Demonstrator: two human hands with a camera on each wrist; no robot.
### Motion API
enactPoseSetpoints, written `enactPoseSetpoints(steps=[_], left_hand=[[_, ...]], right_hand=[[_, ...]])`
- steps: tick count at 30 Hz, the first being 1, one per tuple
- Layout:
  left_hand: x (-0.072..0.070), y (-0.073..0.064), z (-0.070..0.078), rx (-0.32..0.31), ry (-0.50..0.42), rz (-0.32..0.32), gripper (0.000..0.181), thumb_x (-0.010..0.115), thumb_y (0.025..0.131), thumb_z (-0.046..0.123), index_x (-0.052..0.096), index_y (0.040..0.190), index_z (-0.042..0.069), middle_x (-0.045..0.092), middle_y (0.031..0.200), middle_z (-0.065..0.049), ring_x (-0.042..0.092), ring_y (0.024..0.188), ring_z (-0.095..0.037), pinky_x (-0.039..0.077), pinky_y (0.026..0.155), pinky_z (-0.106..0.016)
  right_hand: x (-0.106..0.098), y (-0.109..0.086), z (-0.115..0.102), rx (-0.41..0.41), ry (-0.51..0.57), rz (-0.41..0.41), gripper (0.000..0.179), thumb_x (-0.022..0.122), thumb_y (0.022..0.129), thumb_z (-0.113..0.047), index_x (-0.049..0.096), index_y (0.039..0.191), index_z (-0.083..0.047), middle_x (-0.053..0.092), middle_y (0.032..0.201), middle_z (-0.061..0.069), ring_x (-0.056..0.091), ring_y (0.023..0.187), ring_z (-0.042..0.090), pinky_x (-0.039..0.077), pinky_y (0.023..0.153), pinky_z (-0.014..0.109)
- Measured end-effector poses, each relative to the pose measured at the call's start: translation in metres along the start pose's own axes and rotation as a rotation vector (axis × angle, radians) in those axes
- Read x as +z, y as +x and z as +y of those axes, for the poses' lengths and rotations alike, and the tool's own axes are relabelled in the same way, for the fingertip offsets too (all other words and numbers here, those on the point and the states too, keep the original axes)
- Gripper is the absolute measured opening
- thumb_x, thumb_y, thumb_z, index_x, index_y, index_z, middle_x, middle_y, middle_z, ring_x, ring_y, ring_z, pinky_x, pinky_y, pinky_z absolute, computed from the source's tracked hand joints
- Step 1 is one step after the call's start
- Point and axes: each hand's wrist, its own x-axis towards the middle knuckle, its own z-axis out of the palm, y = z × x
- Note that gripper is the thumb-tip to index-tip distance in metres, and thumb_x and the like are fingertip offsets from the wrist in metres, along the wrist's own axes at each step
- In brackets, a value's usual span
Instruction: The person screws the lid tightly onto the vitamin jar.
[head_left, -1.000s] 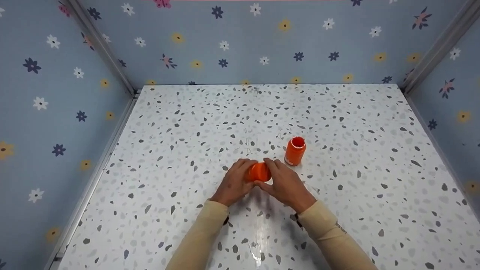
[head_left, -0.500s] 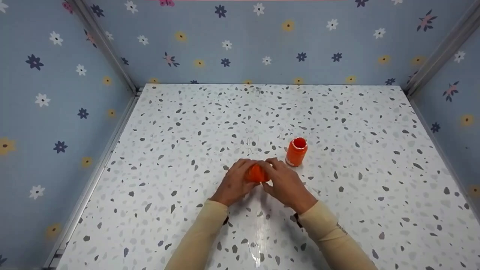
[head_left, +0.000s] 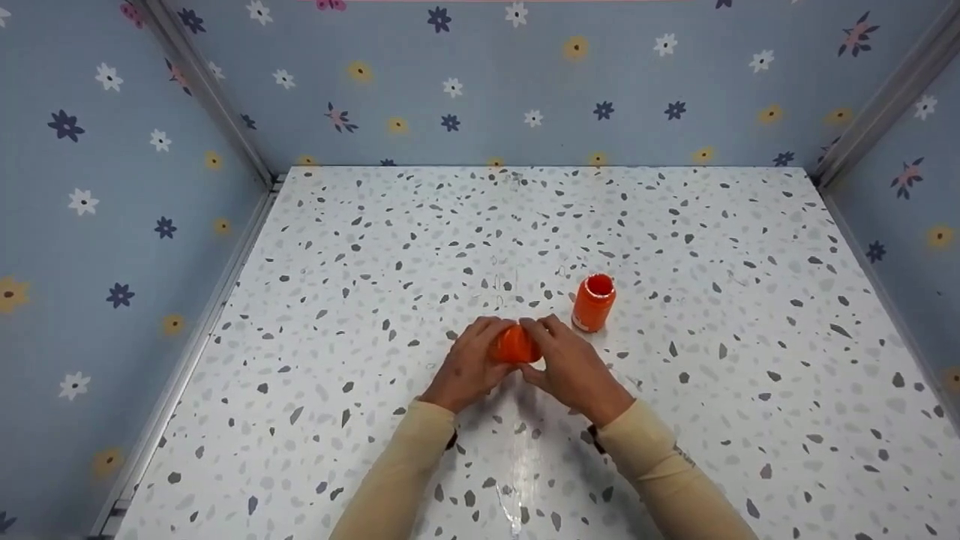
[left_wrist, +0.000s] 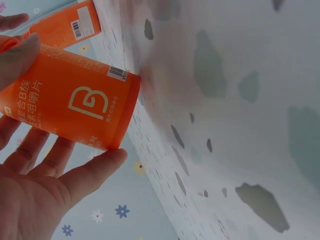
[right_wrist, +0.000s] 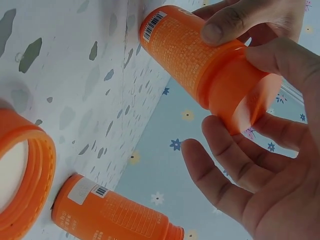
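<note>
Currently, two tan sleeves (head_left: 397, 472) are reaching in over the speckled bench (head_left: 375, 232), and both hands are meeting around the middle, well apart from the back edge and from either side edge. The left hand (head_left: 469, 367) is gripping an orange bottle (left_wrist: 75, 95) by its body, thumb pressing on one side and fingers wrapping the other. The right hand (head_left: 574, 371) is gripping the same bottle's cap (right_wrist: 232, 85), thumb and fingers curling about it, and the cap is sitting over the neck. Held between the hands, the bottle is leaning, its bottom rim coming close to the bench; from here I am not managing to tell whether it is touching.

Just past the right hand's fingers, a second bottle (head_left: 592, 307) is standing upright, its open mouth facing up and white flecks circling the rim. Only a narrow gap is separating it from the knuckles, so room is running tightest on that side. Elsewhere, broad stretches of bench are spreading left of the left hand, right of the second bottle and back toward the far edge, where a flowered wall (head_left: 495, 97) is rising. From the right wrist, another orange lid (right_wrist: 45, 175) is showing, cut off by the view's border, its ridged ring surrounding a white disc.
</note>
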Motion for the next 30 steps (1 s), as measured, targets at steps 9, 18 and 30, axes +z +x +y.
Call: enactPoseSetpoints(steps=[9,18,30], left_hand=[[-0.0001,0.0020,0.0009,-0.009,-0.013,-0.016,0.055,0.082,0.083,0.010,0.058,0.133,0.011,0.058,0.127,-0.005,0.057,0.115,-0.019,0.045,0.106,-0.035],[0.0005,-0.0014,0.0006,-0.017,0.003,-0.012,0.058,0.082,0.081,0.003,0.058,0.133,0.008,0.058,0.128,-0.007,0.058,0.116,-0.024,0.047,0.104,-0.039],[0.0001,-0.0011,0.0018,-0.045,-0.007,-0.016,0.057,0.082,0.083,0.008,0.058,0.135,0.013,0.058,0.128,-0.004,0.057,0.117,-0.021,0.047,0.104,-0.038]], right_hand=[[0.0002,0.0009,0.0010,-0.006,0.003,0.030,0.062,0.084,0.081,-0.019,0.056,0.133,-0.002,0.060,0.112,0.013,0.060,0.092,0.023,0.057,0.083,0.033],[0.0010,-0.0006,0.0035,-0.043,-0.005,0.049,0.078,0.087,0.079,-0.024,0.048,0.143,-0.005,0.054,0.132,0.019,0.060,0.107,0.032,0.057,0.089,0.042],[-0.0004,0.0004,0.0042,-0.076,-0.003,0.009,0.066,0.087,0.076,-0.009,0.057,0.135,-0.012,0.060,0.128,0.010,0.060,0.113,0.028,0.053,0.096,0.041]])
